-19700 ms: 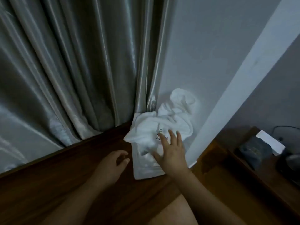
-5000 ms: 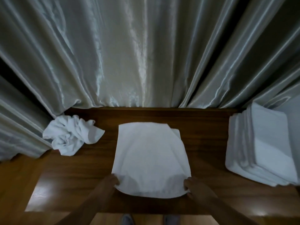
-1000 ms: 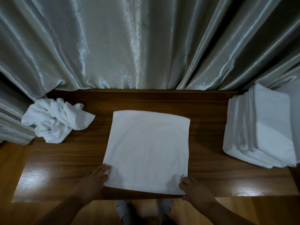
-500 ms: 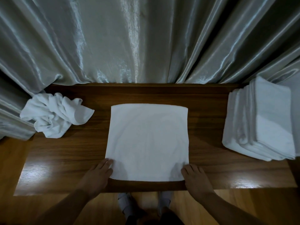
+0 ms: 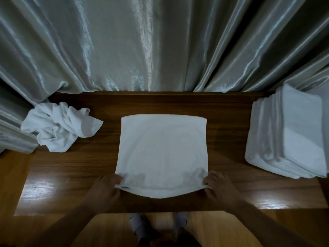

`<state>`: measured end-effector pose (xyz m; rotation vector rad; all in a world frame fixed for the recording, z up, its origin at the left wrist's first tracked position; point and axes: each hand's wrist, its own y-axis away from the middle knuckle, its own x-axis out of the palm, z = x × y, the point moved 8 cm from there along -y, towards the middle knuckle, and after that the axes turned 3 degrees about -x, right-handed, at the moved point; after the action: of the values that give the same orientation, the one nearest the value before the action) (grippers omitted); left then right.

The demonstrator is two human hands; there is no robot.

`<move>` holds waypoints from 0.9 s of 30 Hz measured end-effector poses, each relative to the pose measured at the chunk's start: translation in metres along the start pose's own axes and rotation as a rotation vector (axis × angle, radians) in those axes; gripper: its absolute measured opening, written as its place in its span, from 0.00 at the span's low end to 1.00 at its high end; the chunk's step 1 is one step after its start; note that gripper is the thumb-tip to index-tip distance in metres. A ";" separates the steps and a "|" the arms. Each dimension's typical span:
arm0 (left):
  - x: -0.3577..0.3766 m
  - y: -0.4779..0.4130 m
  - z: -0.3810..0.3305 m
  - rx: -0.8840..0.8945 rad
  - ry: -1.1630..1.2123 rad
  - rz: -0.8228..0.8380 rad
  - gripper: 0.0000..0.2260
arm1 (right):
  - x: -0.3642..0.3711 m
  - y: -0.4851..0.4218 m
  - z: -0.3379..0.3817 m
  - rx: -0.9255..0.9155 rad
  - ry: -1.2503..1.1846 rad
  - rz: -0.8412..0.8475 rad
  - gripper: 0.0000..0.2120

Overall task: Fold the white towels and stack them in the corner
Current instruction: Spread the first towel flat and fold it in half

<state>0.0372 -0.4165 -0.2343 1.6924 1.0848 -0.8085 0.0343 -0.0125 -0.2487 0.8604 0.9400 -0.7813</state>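
A white towel (image 5: 162,150) lies spread flat in the middle of the dark wooden table (image 5: 227,132). My left hand (image 5: 105,190) pinches its near left corner and my right hand (image 5: 218,187) pinches its near right corner; the near edge is lifted slightly off the wood. A stack of folded white towels (image 5: 288,134) sits at the table's far right corner. A crumpled white towel (image 5: 59,125) lies at the far left.
Shiny grey curtains (image 5: 142,47) hang right behind the table's far edge. Lighter wooden floor (image 5: 110,229) shows below the near edge, with my feet (image 5: 140,223) on it.
Both hands went from lying flat on the near corners to pinching them, and the towel's near edge has lifted and bowed toward me.
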 end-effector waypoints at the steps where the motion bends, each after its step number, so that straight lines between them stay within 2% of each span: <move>1: -0.014 -0.003 -0.005 -0.042 0.101 -0.008 0.12 | -0.012 -0.005 -0.003 0.028 -0.082 -0.029 0.07; 4: -0.043 -0.025 -0.004 -0.196 0.363 -0.010 0.10 | -0.042 -0.029 -0.017 0.146 -0.335 -0.082 0.05; 6: -0.065 -0.046 -0.003 -0.234 0.492 -0.112 0.06 | -0.061 -0.052 -0.030 0.217 -0.425 -0.169 0.07; 9: -0.096 -0.083 -0.006 -0.229 0.574 -0.260 0.07 | -0.090 -0.095 -0.047 0.325 -0.509 -0.259 0.12; 17: -0.127 -0.187 0.003 -0.282 0.551 -0.351 0.11 | -0.125 -0.193 -0.080 0.467 -0.447 -0.290 0.11; 27: -0.090 -0.250 0.021 -0.424 0.517 -0.265 0.16 | -0.090 -0.234 -0.108 0.554 -0.314 -0.218 0.11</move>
<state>-0.2293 -0.4214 -0.2519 1.4363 1.7254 -0.2570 -0.2376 -0.0040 -0.2660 1.0792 0.5434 -1.3603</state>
